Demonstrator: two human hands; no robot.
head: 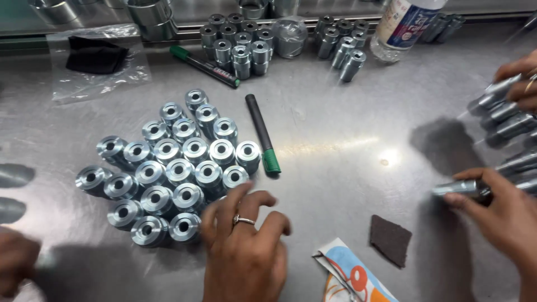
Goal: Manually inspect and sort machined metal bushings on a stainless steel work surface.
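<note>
On the steel table (341, 134), a packed cluster of short metal bushings (173, 173) stands upright on the left half, bores up. The right hand (246, 246), wearing a ring, rests just at the cluster's near right edge, fingers spread and released, fingertips touching or just beside the nearest bushing; it grasps nothing. The left hand (14, 260) sits blurred at the lower left corner, partly cut off by the frame, and whether it is clenched cannot be told. A dark marker with a green cap (263, 134) lies just beside the cluster's right edge. Right of that marker the table is bare through the middle, down to a dark abrasive pad (390, 239) and a colourful wrapper (349, 277). At the far right edge, another person's hands (503, 207) hold slim metal cylinders (503, 117).
</note>
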